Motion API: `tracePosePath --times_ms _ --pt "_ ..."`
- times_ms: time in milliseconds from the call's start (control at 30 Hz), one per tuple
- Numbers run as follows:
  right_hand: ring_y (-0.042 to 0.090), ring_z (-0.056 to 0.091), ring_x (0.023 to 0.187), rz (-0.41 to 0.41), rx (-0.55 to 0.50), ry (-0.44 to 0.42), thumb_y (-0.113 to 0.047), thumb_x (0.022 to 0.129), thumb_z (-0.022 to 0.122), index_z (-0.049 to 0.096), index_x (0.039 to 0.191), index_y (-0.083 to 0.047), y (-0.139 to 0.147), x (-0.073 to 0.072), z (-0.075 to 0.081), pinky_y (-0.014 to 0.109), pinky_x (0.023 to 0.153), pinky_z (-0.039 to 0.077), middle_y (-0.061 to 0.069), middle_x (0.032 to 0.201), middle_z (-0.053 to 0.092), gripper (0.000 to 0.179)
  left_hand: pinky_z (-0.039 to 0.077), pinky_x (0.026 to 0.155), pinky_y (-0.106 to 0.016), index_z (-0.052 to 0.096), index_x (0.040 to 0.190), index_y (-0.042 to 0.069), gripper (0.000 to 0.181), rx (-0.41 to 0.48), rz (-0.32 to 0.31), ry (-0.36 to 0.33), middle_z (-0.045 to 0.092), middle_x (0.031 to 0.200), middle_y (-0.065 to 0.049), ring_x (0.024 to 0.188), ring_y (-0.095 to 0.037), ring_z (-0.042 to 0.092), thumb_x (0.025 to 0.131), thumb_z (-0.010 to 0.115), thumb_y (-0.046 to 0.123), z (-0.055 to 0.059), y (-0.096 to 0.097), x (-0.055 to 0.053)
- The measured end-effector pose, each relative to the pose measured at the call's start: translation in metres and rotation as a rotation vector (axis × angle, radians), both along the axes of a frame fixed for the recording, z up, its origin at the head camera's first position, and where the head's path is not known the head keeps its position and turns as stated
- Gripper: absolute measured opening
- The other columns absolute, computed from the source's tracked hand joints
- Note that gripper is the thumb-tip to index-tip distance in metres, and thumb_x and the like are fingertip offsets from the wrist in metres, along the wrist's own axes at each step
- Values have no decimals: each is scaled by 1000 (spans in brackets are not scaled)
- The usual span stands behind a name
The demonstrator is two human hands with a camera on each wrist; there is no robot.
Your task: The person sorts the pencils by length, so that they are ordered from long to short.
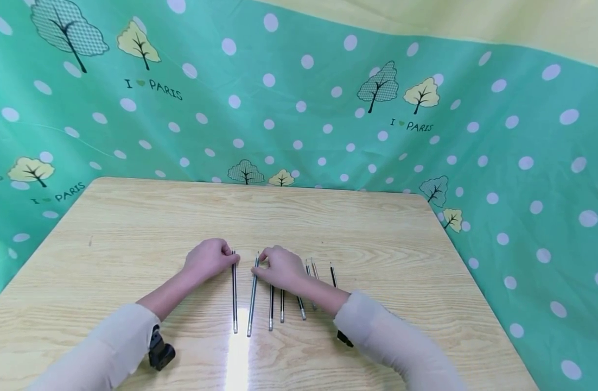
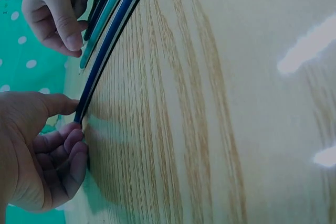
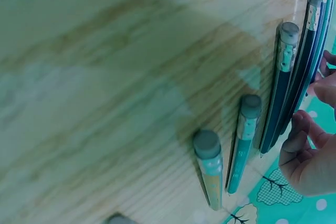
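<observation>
In the head view my left hand pinches the upper end of a dark blue striped pencil between thumb and finger. That dark blue pencil points away from me on the tabletop, eraser end nearest. Just to its right lies a teal pencil, tilted slightly. My right hand holds this one near its far end, the thumb over it. Beyond, a row of pencils continues rightward, including a black pencil and another dark pencil. My right forearm hides parts of the others.
Farther right, a black pencil lies partly under the right sleeve. The right wrist view shows a yellow pencil and a teal pencil. A wooden table meets a green dotted cloth behind and at the sides.
</observation>
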State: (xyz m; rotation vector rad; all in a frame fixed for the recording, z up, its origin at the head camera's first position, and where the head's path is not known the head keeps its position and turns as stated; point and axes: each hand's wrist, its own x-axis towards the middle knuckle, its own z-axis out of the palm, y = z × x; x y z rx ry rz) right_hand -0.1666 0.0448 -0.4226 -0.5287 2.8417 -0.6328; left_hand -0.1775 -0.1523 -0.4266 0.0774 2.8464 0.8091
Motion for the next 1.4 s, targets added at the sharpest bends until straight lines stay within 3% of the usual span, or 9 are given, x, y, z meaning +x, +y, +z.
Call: tracePosePath --times_ms 400,700,867,1100,1400 --pt "6 51 61 -25 126 89 -51 82 63 67 104 -17 -10 -1 -5 20 49 40 -2 90 63 41 37 48 -23 62 71 13 26 -2 9 0 60 68 1 58 -13 50 80 68 37 -3 4 -3" --pt "8 57 69 -39 155 94 -47 82 65 66 107 -18 -19 -2 -5 21 52 43 -3 93 66 38 42 50 -23 65 80 6 18 78 2 -2 64 71 -3 54 -12 52 82 63 24 -2 4 -3" --pt "11 62 77 -57 137 73 -41 83 65 66 107 -17 -24 -2 -3 24 55 45 -3 95 69 34 44 45 -23 63 87 3 18 123 24 -32 63 70 -5 46 -10 52 83 60 20 -2 2 -4" --pt "8 55 60 -91 96 32 -45 80 69 67 104 -14 -26 -4 -1 20 48 41 -2 88 71 39 44 44 -23 62 90 2 21 133 31 -40 64 72 -6 46 -10 52 85 59 22 -2 2 -5" --pt "6 53 60 -133 32 -28 -36 82 69 69 102 -12 -25 -8 -3 19 49 41 -1 94 71 31 45 44 -23 62 92 2 22 150 52 -74 62 71 -5 46 -10 53 86 60 23 -2 2 -6"
